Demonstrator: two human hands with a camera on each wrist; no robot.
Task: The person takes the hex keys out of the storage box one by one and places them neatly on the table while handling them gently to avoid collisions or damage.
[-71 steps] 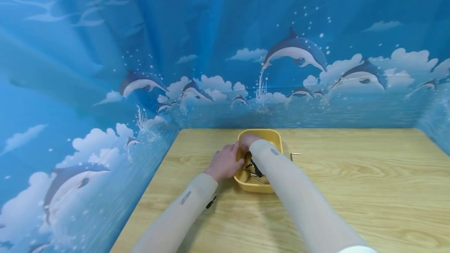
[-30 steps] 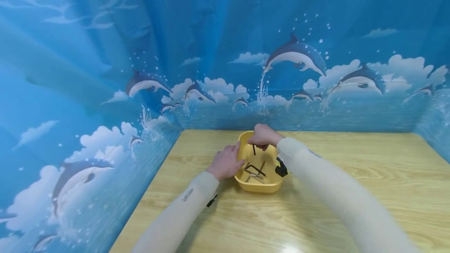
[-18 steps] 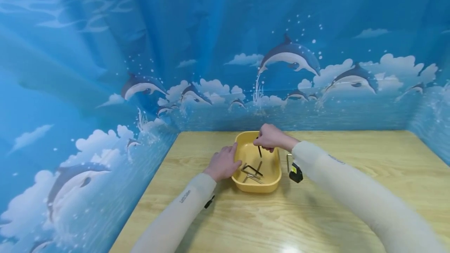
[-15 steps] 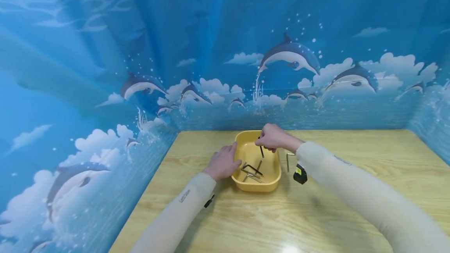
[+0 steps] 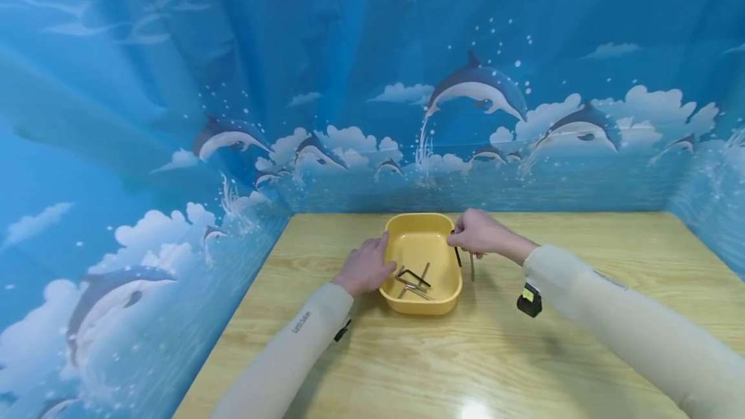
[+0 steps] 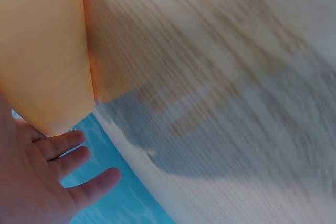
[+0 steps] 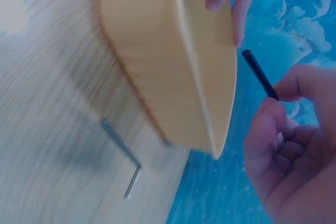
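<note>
Between thumb and index finger, my right hand (image 5: 484, 233) pinches a black hex key (image 7: 259, 73), whose long arm points down by the right rim of a yellow plastic tray (image 5: 421, 308). In the right wrist view its remaining fingers (image 7: 294, 153) are curled towards the palm. My left hand (image 5: 362, 268) rests at the tray's left rim, thumb and index finger lying over the edge. The left wrist view shows its other fingers (image 6: 71, 156) extended beside the outer wall. Several hex keys lie in the tray's near half, one black (image 5: 420, 279) and others silver.
A silver hex key (image 7: 123, 146) lies on the wooden table (image 5: 582, 315) just right of the tray, partly beneath my right hand in the head view. Behind the table and along its left side hangs a blue dolphin-print curtain (image 5: 326, 83).
My right hand has risen out of the tray with the black hex key and moved right, to the right rim. My left hand has stayed at the left rim.
</note>
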